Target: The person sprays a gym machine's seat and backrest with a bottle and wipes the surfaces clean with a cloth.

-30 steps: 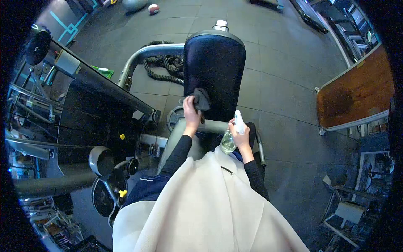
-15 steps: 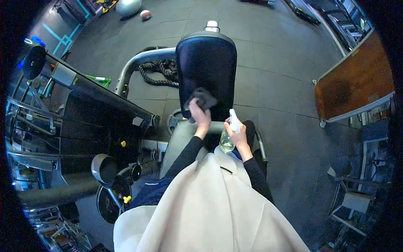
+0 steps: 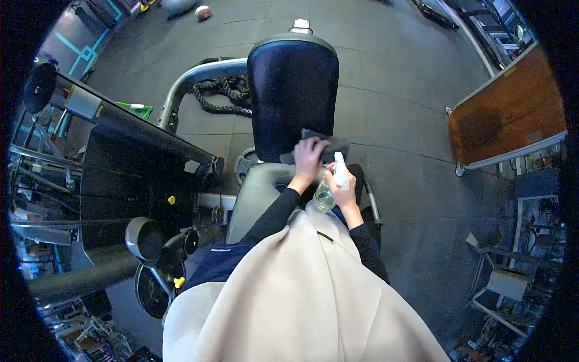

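My left hand [image 3: 308, 158] holds a dark grey cloth [image 3: 333, 147] against the lower end of a black padded backrest [image 3: 292, 90]. Part of the cloth sticks out past the pad's right edge, slightly blurred. Close by on the right, my right hand [image 3: 345, 192] grips a spray bottle [image 3: 324, 198] with a white trigger head and clear body holding pale liquid. The bottle is upright, its head just below the cloth. Below the backrest lies a grey seat pad [image 3: 256, 196], partly covered by my left arm.
A curved metal frame tube [image 3: 199, 72] and a coiled black rope [image 3: 223, 93] lie left of the backrest. Further left stands a weight machine [image 3: 120, 181] with yellow knobs. A brown board on wheels [image 3: 506, 114] stands at the right. A ball [image 3: 203, 12] rests far off.
My left hand has moved right with the cloth, from the pad's lower left to its lower right edge, nearer the bottle. My right hand keeps its grip. The view has shifted slightly.
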Demonstrator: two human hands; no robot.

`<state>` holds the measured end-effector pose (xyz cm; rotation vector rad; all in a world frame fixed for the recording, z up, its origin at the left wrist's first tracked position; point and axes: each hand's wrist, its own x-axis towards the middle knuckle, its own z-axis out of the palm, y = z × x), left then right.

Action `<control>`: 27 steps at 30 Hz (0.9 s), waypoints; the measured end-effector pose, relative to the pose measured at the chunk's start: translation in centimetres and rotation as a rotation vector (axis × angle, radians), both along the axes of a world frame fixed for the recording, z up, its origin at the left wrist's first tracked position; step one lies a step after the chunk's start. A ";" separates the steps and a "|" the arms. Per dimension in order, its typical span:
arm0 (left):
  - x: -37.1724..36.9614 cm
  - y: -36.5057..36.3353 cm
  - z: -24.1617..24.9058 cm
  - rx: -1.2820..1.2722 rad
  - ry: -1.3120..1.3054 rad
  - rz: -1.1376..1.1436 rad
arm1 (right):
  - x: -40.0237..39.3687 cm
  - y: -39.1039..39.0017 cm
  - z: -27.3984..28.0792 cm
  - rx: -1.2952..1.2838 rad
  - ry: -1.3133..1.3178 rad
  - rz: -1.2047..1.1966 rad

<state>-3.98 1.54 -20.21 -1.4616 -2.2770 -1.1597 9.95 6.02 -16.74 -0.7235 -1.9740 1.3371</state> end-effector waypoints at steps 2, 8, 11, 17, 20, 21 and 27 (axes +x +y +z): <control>-1.3 -1.5 -0.5 0.173 -0.111 0.140 | 0.1 0.2 -0.1 -0.060 -0.030 -0.007; -7.8 -7.7 -0.4 0.458 -0.333 0.447 | -0.4 0.2 0.9 0.005 -0.071 0.006; -10.3 -9.9 -3.4 0.455 -0.357 0.485 | -0.9 0.1 1.0 0.013 -0.085 0.012; -7.3 -6.3 -1.5 0.385 -0.237 0.552 | -1.4 0.0 0.0 0.100 -0.059 0.029; -4.5 -3.2 -0.1 0.443 -0.251 0.383 | -1.2 0.0 0.9 0.080 -0.086 0.031; -3.8 -2.4 -0.4 0.407 -0.227 0.347 | -1.1 -0.1 0.9 0.061 -0.084 0.035; -0.6 0.8 -1.1 0.236 -0.117 -0.075 | -1.0 -0.3 0.9 0.021 -0.121 0.060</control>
